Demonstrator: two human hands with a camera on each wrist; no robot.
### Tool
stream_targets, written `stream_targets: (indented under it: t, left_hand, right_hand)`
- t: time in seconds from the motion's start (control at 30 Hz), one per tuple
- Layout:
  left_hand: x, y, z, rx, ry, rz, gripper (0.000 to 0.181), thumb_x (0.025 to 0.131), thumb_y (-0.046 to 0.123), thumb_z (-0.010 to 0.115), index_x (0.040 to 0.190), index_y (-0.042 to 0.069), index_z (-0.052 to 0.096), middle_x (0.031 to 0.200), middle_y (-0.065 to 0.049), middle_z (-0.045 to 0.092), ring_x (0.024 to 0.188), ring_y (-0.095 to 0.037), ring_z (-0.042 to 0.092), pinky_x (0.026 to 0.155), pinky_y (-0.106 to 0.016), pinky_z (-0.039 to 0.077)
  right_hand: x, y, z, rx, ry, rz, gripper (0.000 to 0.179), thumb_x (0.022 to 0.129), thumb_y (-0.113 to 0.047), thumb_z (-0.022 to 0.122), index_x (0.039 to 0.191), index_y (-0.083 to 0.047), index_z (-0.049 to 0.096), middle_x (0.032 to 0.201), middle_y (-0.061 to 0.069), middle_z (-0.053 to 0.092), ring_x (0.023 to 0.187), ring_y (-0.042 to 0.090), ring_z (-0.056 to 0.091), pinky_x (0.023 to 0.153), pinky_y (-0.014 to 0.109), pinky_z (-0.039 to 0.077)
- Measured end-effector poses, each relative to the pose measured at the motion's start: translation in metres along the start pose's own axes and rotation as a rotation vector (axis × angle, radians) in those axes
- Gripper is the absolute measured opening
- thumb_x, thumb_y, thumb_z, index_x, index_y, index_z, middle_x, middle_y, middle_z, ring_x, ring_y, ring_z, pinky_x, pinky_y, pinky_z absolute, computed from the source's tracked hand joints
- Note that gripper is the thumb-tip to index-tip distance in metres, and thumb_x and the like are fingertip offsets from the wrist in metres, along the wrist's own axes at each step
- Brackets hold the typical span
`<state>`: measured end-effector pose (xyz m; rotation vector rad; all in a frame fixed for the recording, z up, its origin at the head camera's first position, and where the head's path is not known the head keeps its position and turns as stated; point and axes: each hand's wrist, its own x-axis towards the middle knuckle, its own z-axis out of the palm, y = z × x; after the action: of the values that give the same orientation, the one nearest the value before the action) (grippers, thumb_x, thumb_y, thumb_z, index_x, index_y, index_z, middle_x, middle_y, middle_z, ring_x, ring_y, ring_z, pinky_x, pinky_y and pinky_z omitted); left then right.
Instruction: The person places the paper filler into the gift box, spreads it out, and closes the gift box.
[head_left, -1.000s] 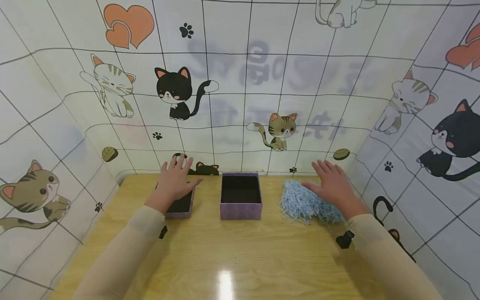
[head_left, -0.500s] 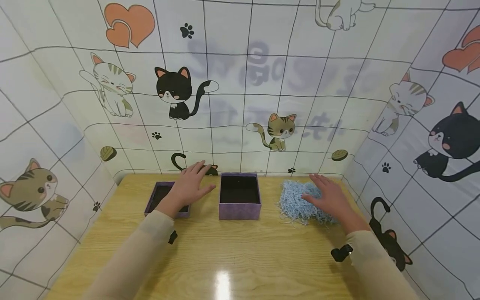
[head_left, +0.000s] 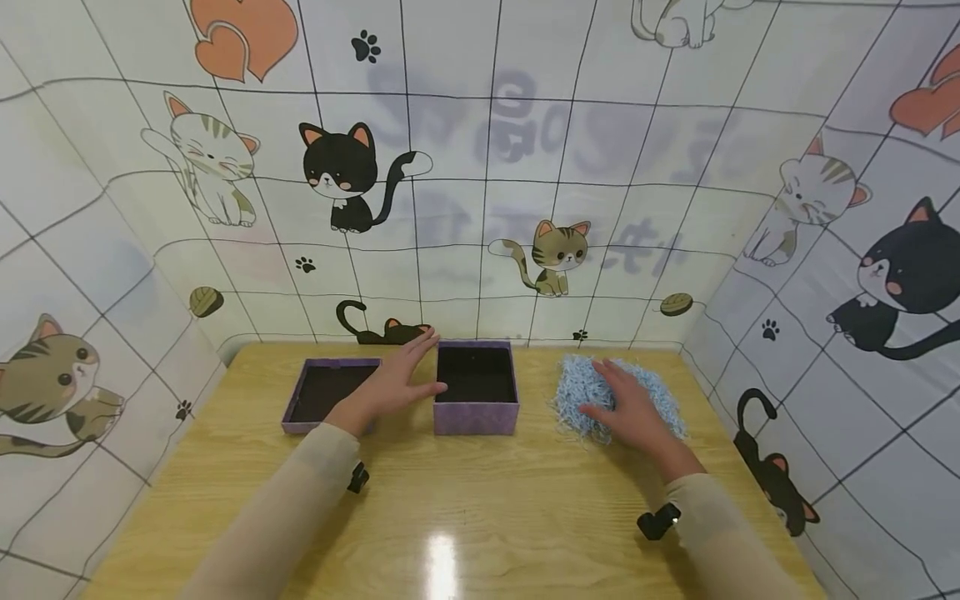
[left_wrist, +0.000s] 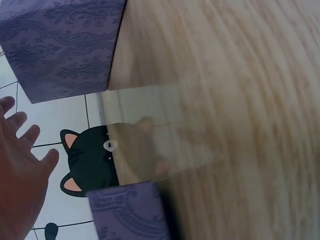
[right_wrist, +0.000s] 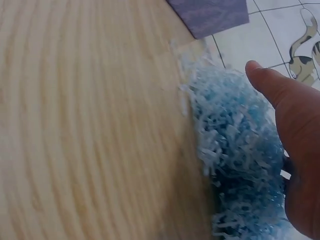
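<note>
Left hand [head_left: 386, 390] by the purple box [head_left: 476, 419], right hand [head_left: 633, 414] over blue shreds [head_left: 577, 392], fingers extended and empty, you seem at the reaching step, likely needing a gathering grip.

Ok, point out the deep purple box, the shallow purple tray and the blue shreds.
Deep purple box [head_left: 476, 419], head view: its front wall.
Shallow purple tray [head_left: 327, 394], head view: its dark floor.
Blue shreds [head_left: 578, 390], head view: left part of the pile.

Over there on the table [head_left: 480, 500], the open box [head_left: 476, 419] stands near the far edge, with the upturned box lid [head_left: 322, 393] to its left, the shredded paper [head_left: 577, 390] to its right, and the wall sheet [head_left: 457, 283] rising behind all three.
</note>
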<state>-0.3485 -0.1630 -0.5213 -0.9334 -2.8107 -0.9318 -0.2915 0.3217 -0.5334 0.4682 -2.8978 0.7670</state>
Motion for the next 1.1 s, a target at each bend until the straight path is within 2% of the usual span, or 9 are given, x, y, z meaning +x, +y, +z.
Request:
stream_targets:
  t: [0.23, 0.33, 0.57, 0.7, 0.83, 0.97, 1.1]
  left_hand:
    - [-0.001, -0.003, 0.005, -0.053, -0.053, 0.011, 0.113, 0.098, 0.071, 0.073, 0.180, 0.030, 0.009, 0.187, -0.003, 0.004, 0.169, -0.042, 0.011, 0.129, -0.074, 0.019]
    - [-0.001, -0.001, 0.005, -0.085, -0.065, 0.006, 0.116, 0.096, 0.070, 0.076, 0.180, 0.030, 0.008, 0.187, -0.002, 0.004, 0.169, -0.044, 0.010, 0.128, -0.076, 0.017]
    - [-0.004, 0.005, 0.002, -0.138, -0.081, -0.001, 0.120, 0.093, 0.064, 0.083, 0.180, 0.028, 0.008, 0.186, 0.008, 0.002, 0.170, -0.038, 0.009, 0.129, -0.073, 0.016]
    - [-0.004, 0.004, 0.003, -0.142, -0.092, -0.013, 0.120, 0.093, 0.066, 0.082, 0.180, 0.030, 0.008, 0.187, 0.005, 0.003, 0.170, -0.035, 0.009, 0.130, -0.072, 0.017]
    - [-0.002, 0.003, 0.002, -0.150, -0.105, -0.022, 0.122, 0.091, 0.070, 0.081, 0.180, 0.032, 0.007, 0.187, 0.003, 0.004, 0.170, -0.031, 0.009, 0.130, -0.071, 0.017]
    - [-0.001, 0.002, 0.002, -0.149, -0.103, -0.010, 0.123, 0.091, 0.070, 0.082, 0.180, 0.028, 0.009, 0.187, 0.000, 0.005, 0.170, -0.031, 0.010, 0.131, -0.069, 0.017]
    - [-0.001, 0.002, 0.003, -0.150, -0.104, -0.011, 0.123, 0.091, 0.068, 0.082, 0.180, 0.023, 0.011, 0.187, 0.005, 0.003, 0.170, -0.030, 0.010, 0.132, -0.067, 0.016]
  right_hand:
    - [0.003, -0.003, 0.018, -0.050, 0.021, 0.007, 0.099, 0.100, -0.051, 0.083, 0.173, -0.004, 0.035, 0.177, 0.028, 0.028, 0.159, 0.056, 0.028, 0.124, 0.078, 0.025]
    - [0.004, -0.004, 0.025, -0.046, 0.032, 0.025, 0.101, 0.098, -0.053, 0.083, 0.173, -0.006, 0.036, 0.177, 0.026, 0.030, 0.158, 0.056, 0.030, 0.123, 0.078, 0.026]
    - [0.004, -0.007, 0.037, -0.057, 0.027, 0.092, 0.104, 0.096, -0.060, 0.083, 0.174, -0.011, 0.036, 0.175, 0.028, 0.032, 0.156, 0.058, 0.032, 0.121, 0.078, 0.029]
    - [0.003, -0.007, 0.040, -0.094, 0.030, 0.100, 0.100, 0.097, -0.055, 0.085, 0.173, -0.010, 0.038, 0.172, 0.030, 0.036, 0.155, 0.057, 0.035, 0.122, 0.078, 0.027]
    - [0.004, -0.007, 0.041, -0.143, 0.045, 0.098, 0.089, 0.098, -0.046, 0.086, 0.168, -0.008, 0.046, 0.166, 0.029, 0.045, 0.152, 0.055, 0.040, 0.123, 0.078, 0.023]
    - [0.006, -0.007, 0.040, -0.198, 0.064, 0.090, 0.081, 0.098, -0.040, 0.087, 0.162, -0.004, 0.054, 0.158, 0.027, 0.055, 0.148, 0.053, 0.046, 0.122, 0.076, 0.027]
    - [0.007, -0.007, 0.040, -0.222, 0.076, 0.078, 0.077, 0.096, -0.034, 0.090, 0.159, -0.004, 0.057, 0.151, 0.026, 0.061, 0.144, 0.051, 0.051, 0.120, 0.075, 0.032]
